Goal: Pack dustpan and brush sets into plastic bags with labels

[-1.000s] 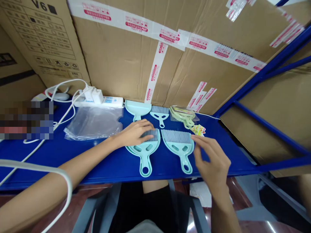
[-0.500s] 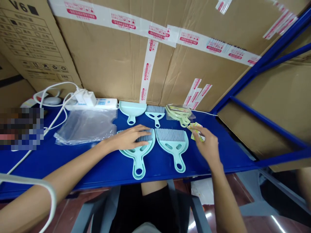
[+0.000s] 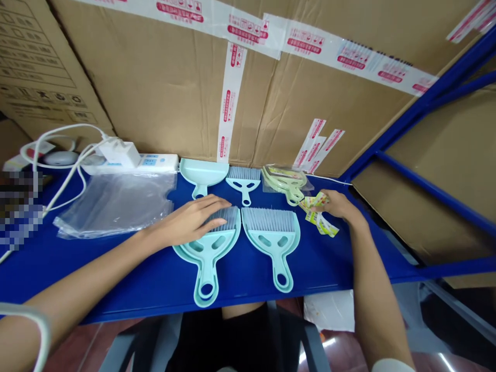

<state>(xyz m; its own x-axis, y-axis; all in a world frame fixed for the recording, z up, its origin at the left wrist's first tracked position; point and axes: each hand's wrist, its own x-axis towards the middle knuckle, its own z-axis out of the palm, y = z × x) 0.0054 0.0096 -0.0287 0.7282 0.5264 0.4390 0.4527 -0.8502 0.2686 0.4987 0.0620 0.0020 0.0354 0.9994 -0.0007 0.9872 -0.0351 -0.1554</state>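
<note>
My left hand point(image 3: 197, 219) lies with fingers spread over the bristles of a mint brush set in a dustpan point(image 3: 207, 261). Beside it on the right is a second mint brush in its dustpan point(image 3: 277, 237), handle toward me. My right hand point(image 3: 331, 203) pinches printed yellow-green cards point(image 3: 323, 225), which fan out on the table. Behind stand a mint dustpan point(image 3: 203, 173), a small mint brush point(image 3: 245, 181) and a pale green brush set in clear wrapping point(image 3: 284, 181). The fingertips of my right hand are partly hidden.
Clear plastic bags point(image 3: 120, 201) lie on the blue table point(image 3: 248, 289) at the left. Behind them are a white power strip point(image 3: 155, 163), plugs and cables. Cardboard point(image 3: 166, 88) walls the back, and a blue metal frame point(image 3: 430, 196) borders the right.
The view has shifted closer to the table. My right hand has moved to the upper end of the cards, which now show more widely fanned. My left hand stays over the left brush.
</note>
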